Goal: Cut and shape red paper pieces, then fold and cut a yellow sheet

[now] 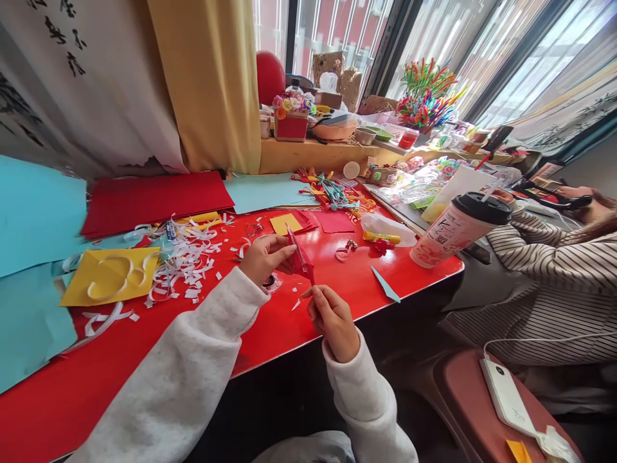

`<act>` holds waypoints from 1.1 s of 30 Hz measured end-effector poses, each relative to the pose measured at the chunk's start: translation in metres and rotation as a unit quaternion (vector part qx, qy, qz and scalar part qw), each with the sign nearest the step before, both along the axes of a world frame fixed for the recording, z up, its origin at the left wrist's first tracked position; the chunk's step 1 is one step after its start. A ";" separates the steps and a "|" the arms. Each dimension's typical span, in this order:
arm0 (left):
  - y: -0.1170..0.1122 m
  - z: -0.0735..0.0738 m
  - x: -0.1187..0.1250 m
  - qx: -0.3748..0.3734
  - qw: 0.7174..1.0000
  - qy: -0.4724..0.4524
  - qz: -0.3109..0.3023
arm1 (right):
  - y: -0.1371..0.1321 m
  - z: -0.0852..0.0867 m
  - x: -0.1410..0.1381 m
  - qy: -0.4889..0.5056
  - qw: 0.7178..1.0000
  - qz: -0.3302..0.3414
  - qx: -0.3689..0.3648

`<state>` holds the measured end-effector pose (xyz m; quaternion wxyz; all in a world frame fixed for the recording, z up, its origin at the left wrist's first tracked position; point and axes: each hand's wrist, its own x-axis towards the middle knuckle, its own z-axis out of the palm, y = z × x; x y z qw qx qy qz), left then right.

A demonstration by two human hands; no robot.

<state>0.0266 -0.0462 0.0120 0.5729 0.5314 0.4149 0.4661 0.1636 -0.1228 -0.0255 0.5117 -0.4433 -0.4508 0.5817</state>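
Just above the front edge of the red table (270, 344), both hands hold a small piece of folded red paper (303, 257). My left hand (266, 258) pinches its upper left side between thumb and fingers. Lower down, my right hand (333, 318) is closed on the narrow bottom end of the same paper. A pale or shiny strip shows along its edge; I cannot make out what it is. Behind the hands lie a yellow paper square (285, 224) and red paper squares (336, 222). A small dark round item sits partly hidden beside my left hand.
White paper scraps (186, 257), a yellow sheet (91, 289) and blue sheets (29, 321) lie left. A pink drink cup (456, 231), yellow glue stick (380, 238) and blue paper sliver (384, 285) are right. A person in a striped sleeve (554, 247) sits beyond a power bank (506, 392).
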 end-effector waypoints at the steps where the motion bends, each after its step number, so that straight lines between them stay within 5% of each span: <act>1: 0.000 0.000 0.000 0.004 1.000 -0.002 0.001 | 0.000 0.000 0.000 -0.002 1.000 0.000 0.001; 33: 0.010 -0.009 -0.003 -0.028 0.998 -0.035 -0.038 | 0.010 -0.012 -0.004 -0.134 0.988 -0.025 0.075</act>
